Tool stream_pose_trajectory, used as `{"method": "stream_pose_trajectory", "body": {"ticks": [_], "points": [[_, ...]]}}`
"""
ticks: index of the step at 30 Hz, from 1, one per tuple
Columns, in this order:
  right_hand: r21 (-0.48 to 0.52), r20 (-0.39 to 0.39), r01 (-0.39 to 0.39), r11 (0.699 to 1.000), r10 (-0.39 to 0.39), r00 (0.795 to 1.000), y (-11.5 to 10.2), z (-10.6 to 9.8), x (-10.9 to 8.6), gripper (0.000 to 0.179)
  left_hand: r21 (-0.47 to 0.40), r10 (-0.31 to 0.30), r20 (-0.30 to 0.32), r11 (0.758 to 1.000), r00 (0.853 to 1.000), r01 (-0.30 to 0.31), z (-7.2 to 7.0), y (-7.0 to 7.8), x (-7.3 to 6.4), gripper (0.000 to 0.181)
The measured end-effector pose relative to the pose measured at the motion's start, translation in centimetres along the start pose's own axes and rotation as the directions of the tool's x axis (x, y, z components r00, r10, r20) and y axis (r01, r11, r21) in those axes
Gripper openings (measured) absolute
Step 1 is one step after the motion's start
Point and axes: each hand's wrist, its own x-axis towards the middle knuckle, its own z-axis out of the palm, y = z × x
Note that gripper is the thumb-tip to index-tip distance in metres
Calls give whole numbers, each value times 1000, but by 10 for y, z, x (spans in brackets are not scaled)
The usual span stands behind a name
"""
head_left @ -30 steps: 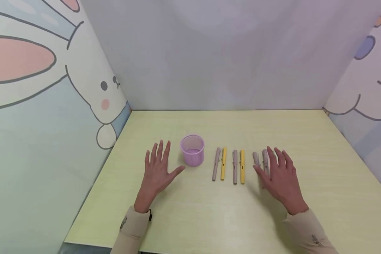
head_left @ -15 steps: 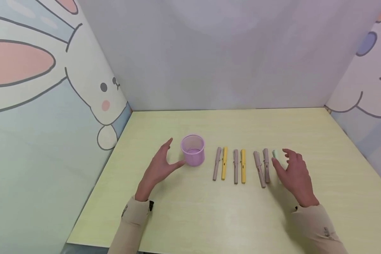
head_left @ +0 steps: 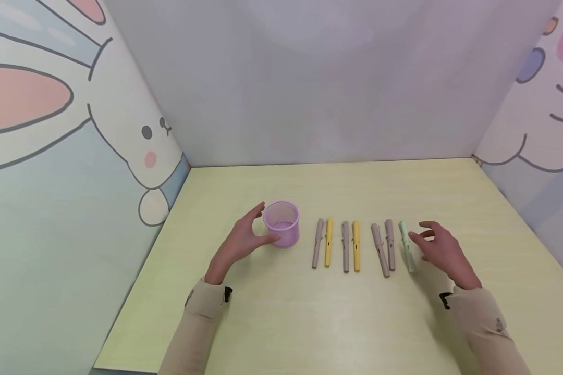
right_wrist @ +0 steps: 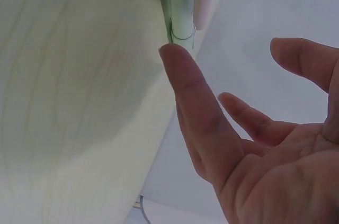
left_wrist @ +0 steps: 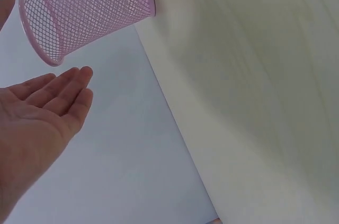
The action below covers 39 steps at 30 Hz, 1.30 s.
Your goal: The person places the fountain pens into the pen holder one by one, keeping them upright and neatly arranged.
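A pink-purple mesh pen holder (head_left: pixel 288 235) stands upright on the table. My left hand (head_left: pixel 240 240) is at its left side, thumb and fingers spread apart. In the left wrist view the fingers (left_wrist: pixel 74 94) show a gap from the holder's rim. To the right, my right hand (head_left: pixel 444 252) hovers beside a mint-green pen (head_left: pixel 407 249), with thumb and fingers apart and bent slightly. The right wrist view shows a fingertip close to the green pen (right_wrist: pixel 181 7); whether it touches, I cannot tell. Neither hand holds anything.
Left of the green pen lie two mauve pens (head_left: pixel 381 251), then a yellow pen (head_left: pixel 356 247) beside a mauve one (head_left: pixel 345 247), and another yellow pen (head_left: pixel 328 244) beside a mauve one (head_left: pixel 317 245). A pale wall (head_left: pixel 328 83) rises behind the table (head_left: pixel 309 323).
My right hand has moved right, off the mauve pens, uncovering the green pen. My left hand has turned and come closer to the pen holder. The pens and holder lie as before.
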Motion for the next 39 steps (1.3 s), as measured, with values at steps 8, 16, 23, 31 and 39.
{"method": "stream_pose_trajectory", "body": {"ticks": [8, 16, 23, 31, 39], "points": [[88, 91, -63, 994, 55, 994, 5, 1, 9, 73, -20, 8, 14, 1000, 1000, -8, 4, -6, 5, 100], [99, 102, -60, 993, 50, 994, 5, 4, 13, 72, -34, 10, 2, 999, 1000, -9, 7, -9, 7, 96], [132, 132, -69, 989, 51, 990, 4, 3, 17, 71, -37, -6, -1, 999, 1000, 6, 8, -9, 9, 92], [146, 142, -82, 986, 61, 988, 6, 0, 21, 66, -51, 6, 7, 999, 1000, -6, 7, -8, 11, 92], [146, 152, -103, 984, 81, 985, 10, -2, 27, 65, -55, -4, 13, 998, 1000, 5, 8, -7, 14, 91]]}}
